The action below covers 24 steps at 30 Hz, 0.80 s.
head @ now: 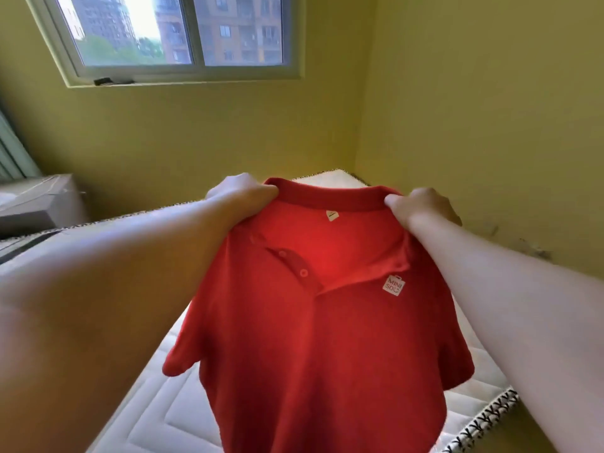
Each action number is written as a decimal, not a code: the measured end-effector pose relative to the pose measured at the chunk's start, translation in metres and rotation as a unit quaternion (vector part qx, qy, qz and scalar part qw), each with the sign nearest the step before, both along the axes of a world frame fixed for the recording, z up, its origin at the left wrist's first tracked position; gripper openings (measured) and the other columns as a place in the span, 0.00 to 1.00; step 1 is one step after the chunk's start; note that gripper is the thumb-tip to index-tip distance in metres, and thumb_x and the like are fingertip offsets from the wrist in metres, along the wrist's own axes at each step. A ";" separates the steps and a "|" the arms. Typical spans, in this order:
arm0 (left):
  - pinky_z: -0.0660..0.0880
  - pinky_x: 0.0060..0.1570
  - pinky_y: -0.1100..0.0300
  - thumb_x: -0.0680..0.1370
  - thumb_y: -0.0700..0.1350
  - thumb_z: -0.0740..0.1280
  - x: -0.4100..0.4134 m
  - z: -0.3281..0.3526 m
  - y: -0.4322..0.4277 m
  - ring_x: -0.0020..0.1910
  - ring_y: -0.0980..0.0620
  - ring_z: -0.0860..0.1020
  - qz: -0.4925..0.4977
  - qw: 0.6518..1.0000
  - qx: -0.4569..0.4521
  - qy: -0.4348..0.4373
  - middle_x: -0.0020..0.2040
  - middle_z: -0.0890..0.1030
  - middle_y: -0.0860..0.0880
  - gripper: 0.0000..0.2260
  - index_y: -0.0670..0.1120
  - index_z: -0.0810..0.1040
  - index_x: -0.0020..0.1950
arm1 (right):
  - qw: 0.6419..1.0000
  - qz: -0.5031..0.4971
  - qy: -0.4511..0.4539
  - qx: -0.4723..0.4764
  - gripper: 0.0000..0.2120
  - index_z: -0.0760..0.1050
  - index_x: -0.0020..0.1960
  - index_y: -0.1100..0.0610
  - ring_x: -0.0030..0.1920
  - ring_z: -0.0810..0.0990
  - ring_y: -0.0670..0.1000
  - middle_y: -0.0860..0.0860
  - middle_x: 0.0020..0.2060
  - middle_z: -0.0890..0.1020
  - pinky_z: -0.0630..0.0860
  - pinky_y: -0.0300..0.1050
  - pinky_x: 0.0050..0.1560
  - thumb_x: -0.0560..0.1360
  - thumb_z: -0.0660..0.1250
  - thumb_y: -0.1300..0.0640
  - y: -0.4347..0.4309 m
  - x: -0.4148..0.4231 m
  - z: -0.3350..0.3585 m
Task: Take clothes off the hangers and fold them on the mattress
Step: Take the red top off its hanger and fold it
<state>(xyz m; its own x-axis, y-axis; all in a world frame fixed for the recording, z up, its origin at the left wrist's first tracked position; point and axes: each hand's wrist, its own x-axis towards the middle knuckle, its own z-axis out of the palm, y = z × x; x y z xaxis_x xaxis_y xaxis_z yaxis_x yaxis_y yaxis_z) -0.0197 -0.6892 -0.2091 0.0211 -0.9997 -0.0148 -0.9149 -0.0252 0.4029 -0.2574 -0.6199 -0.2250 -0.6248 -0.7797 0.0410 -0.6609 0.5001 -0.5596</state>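
Red polo shirt (313, 338) hangs in the air above the mattress (157, 416), front toward me, no hanger that I can see. Left hand (243, 192) and right hand (421, 207) each pinch a shoulder beside the collar — I read this as spreading it to drop flat. Placket open; laying it down looks next.

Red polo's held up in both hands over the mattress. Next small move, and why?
Probably lower the red polo and lay it flat on the mattress. The left hand and right hand grip it at the shoulders, it hangs free with no hanger visible, and bare mattress lies below.
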 end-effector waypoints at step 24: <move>0.70 0.60 0.54 0.75 0.47 0.65 -0.105 -0.373 -0.234 0.63 0.42 0.72 0.171 0.923 0.155 0.308 0.67 0.69 0.42 0.29 0.45 0.60 0.73 | 0.950 0.021 -0.295 0.101 0.33 0.55 0.74 0.51 0.63 0.73 0.57 0.53 0.66 0.72 0.70 0.47 0.59 0.73 0.67 0.51 -0.266 -0.058 -0.364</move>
<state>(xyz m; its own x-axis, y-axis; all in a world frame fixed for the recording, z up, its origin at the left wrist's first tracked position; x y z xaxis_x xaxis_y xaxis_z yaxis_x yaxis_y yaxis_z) -0.1250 -0.9236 -0.5817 0.2273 -0.8818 -0.4133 -0.4314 -0.4716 0.7691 -0.3156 -0.8859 -0.5893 -0.4613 -0.7590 -0.4594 -0.2827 0.6166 -0.7348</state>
